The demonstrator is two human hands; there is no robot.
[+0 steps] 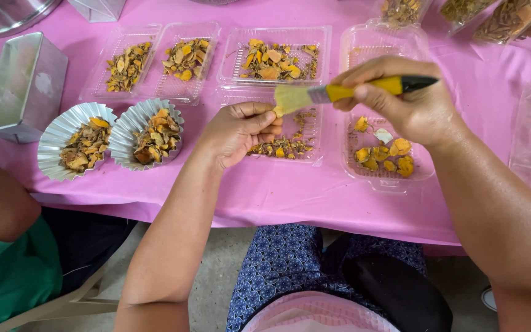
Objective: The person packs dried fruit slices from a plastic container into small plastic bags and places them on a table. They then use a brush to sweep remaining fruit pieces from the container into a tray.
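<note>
Right hand [410,101] grips a brush [339,93], bristles at nine o'clock touching a small piece pinched in the closed left hand [241,130] above a tray [314,158].

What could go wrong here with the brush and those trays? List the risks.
1. The left hand pinches a small piece right at the bristles of the brush held by the right hand; it might slip and drop.
2. Brushed-off dust would likely fall into the clear tray of slices directly below.
3. The foil cups sit near the table edge; an elbow might knock them off.
</note>
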